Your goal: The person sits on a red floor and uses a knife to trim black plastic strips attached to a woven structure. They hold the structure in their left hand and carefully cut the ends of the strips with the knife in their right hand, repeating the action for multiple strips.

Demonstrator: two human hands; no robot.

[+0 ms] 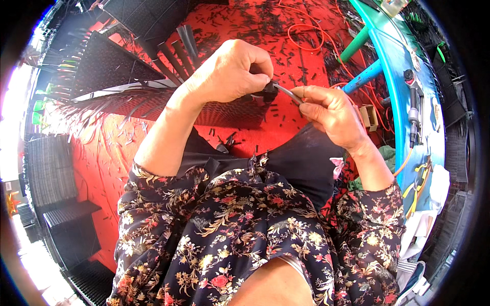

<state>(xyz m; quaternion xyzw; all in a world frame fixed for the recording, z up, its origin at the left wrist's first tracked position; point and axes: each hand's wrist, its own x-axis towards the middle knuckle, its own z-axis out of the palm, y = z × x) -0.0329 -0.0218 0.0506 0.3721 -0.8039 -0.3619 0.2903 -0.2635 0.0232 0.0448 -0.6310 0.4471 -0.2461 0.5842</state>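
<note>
A dark, shiny flat strip (287,92) runs between my two hands, over the corner of a black woven piece (204,108) with many loose strip ends along its left side. My right hand (334,115) pinches the strip's near end between thumb and fingers. Thumb and forefinger of my left hand (235,69) are pressed together at the strip's far end, by the woven corner. What lies between those left fingertips is hidden. The woven piece stands in front of my knees, tilted, its dimpled weave facing me.
Short black offcuts litter the red floor covering (301,66). On the right, a blue table (431,173) carries a corded or hosed hand tool (414,115). A red hose (306,48) loops across the floor near a small cardboard box (368,117). More black woven panels (109,64) stand at left.
</note>
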